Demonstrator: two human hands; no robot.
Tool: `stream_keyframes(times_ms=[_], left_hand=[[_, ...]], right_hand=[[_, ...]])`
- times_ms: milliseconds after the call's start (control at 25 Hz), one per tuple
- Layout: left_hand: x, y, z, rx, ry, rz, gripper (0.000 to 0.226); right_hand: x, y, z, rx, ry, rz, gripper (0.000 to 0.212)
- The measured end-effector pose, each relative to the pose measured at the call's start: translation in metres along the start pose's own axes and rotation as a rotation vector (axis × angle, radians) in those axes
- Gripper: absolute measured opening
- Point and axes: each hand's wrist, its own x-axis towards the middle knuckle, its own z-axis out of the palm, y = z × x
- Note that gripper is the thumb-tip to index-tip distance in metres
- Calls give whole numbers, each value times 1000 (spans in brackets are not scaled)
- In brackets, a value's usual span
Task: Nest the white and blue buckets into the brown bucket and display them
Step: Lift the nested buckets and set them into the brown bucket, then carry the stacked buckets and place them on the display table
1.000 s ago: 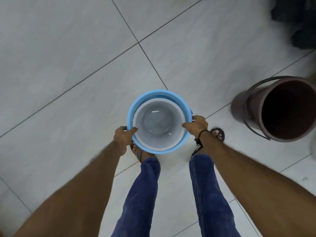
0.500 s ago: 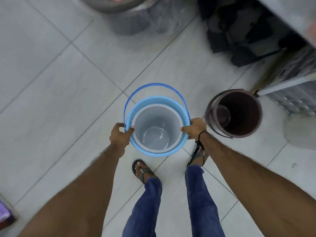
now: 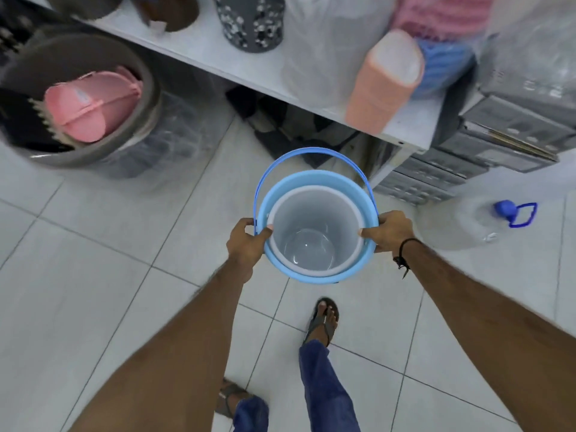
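Note:
I hold a blue bucket (image 3: 311,179) in front of me, above the tiled floor. A white bucket (image 3: 324,213) sits nested inside it, open end up and empty. The blue handle (image 3: 314,151) hangs out over the far side of the rim. My left hand (image 3: 246,241) grips the left side of the rim, thumb on the white bucket's edge. My right hand (image 3: 389,229) grips the right side in the same way. The brown bucket is out of view.
A white shelf (image 3: 218,57) carrying wrapped goods and an orange bin (image 3: 383,79) runs across the top. A large grey tub (image 3: 93,104) holding pink items stands at left. Grey crates (image 3: 467,163) and a clear water jug with a blue cap (image 3: 505,210) stand at right.
The nested buckets have been carried forward toward the shelf. The brown bucket, at my right before, has left the view. Both hands keep the same hold on the rim.

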Motion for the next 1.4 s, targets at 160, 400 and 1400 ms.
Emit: stream_keyframes(times_ms=[160,400,1400], left_hand=[[44,-10,92,93,-34,-37,44],[139,-80,171,247,63,-145,48],[13,96,-72,166,-107,-429,60]], right_hand=[[63,49,-16,63,31,73,26],[171,128,57,172,39,153,20],[26,-113,11,-38,-353,59,48]])
